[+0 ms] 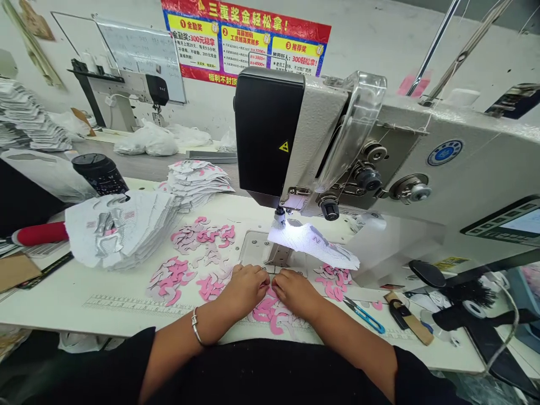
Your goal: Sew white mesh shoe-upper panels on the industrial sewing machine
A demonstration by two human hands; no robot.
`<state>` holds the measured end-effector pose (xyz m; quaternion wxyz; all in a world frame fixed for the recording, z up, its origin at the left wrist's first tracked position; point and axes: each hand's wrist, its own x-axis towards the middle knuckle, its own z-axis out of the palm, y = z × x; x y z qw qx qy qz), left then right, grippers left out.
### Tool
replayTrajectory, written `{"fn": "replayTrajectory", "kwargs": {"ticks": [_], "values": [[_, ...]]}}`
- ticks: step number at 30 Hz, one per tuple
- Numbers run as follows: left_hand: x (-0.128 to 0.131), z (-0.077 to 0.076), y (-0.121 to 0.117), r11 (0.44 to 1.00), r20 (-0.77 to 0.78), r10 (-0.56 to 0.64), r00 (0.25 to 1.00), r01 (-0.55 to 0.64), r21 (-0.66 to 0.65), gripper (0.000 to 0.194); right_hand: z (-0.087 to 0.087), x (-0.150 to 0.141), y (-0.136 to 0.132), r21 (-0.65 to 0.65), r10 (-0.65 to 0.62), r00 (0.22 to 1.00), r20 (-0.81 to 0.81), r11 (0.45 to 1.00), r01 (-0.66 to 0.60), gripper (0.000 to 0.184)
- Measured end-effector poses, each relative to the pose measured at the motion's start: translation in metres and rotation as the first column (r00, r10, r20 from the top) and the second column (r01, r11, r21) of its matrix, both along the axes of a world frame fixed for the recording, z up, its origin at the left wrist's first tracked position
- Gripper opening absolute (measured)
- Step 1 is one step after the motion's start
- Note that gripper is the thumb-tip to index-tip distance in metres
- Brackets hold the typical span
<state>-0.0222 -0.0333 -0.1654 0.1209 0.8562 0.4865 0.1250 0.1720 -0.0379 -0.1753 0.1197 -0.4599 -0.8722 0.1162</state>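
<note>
My left hand [250,288] and my right hand [293,289] meet just in front of the sewing machine's needle plate. Both are closed, fingertips pinched close together. A bit of pink shows between them, seemingly a small curved cut piece, mostly hidden by the fingers. Below and between my wrists lies a pile of pink and white cut pieces [265,310]. Beyond my hands, under the lit needle of the sewing machine [270,135], rests a white textured fabric panel [314,246], its right end lifted off the bed.
More pink cut pieces [171,278] lie left of the needle plate. Further left stand a stack of white panels [122,230] and a dark cup [100,173]. Blue thread snips [365,316] lie to the right, near a brown-handled tool [407,318]. A clear ruler [139,306] runs along the front edge.
</note>
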Motion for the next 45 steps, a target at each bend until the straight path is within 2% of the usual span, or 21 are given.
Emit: {"fn": "replayTrajectory", "kwargs": {"ticks": [5,8,13,19,23,26,30,35,40,42,45], "values": [[-0.003,0.001,-0.003,1.000,0.012,-0.013,1.000,0.013,0.002,0.018,0.007,0.010,-0.003,-0.031,0.060,0.997,-0.054,0.998,-0.062,0.014],[-0.003,0.001,-0.003,1.000,0.007,-0.013,1.000,0.013,0.005,0.016,0.005,0.008,-0.002,-0.028,0.048,0.997,-0.060,0.998,-0.050,0.003],[0.000,0.003,-0.002,1.000,0.024,0.005,1.000,-0.005,0.010,0.014,0.001,0.005,0.001,-0.036,0.029,0.994,-0.105,0.999,-0.033,0.011],[0.002,0.008,0.001,0.998,0.121,0.041,0.992,-0.034,-0.057,0.011,0.003,0.012,0.002,-0.113,0.006,0.960,-0.279,0.993,-0.039,0.018],[-0.002,0.020,0.002,0.992,0.229,0.076,0.970,-0.050,-0.119,0.011,0.011,0.013,0.002,-0.185,-0.068,0.901,-0.427,0.983,-0.013,0.022],[-0.006,0.035,-0.002,0.976,0.366,0.122,0.923,-0.045,-0.213,0.016,0.020,0.013,-0.001,-0.269,-0.128,0.847,-0.517,0.963,-0.018,0.033],[-0.007,0.055,-0.010,0.887,0.576,0.292,0.763,0.008,-0.461,0.016,0.035,0.012,-0.009,-0.344,-0.163,0.794,-0.585,0.937,-0.061,0.043],[-0.007,0.074,-0.017,0.832,0.630,0.333,0.701,0.095,-0.546,0.015,0.058,0.003,-0.021,-0.253,-0.102,0.780,-0.617,0.965,-0.074,0.032],[-0.009,0.088,-0.019,0.780,0.782,0.379,0.494,0.284,-0.557,0.019,0.085,-0.013,-0.027,-0.046,-0.101,0.828,-0.552,0.995,0.090,0.028],[-0.011,0.097,-0.018,0.787,0.806,0.356,0.473,0.313,-0.532,0.020,0.098,-0.017,-0.029,0.035,-0.080,0.830,-0.553,0.992,0.120,0.030],[-0.015,0.115,-0.008,0.858,0.821,0.304,0.483,0.237,-0.456,0.019,0.116,-0.013,-0.032,0.145,-0.008,0.857,-0.516,0.985,0.097,0.031]]}}
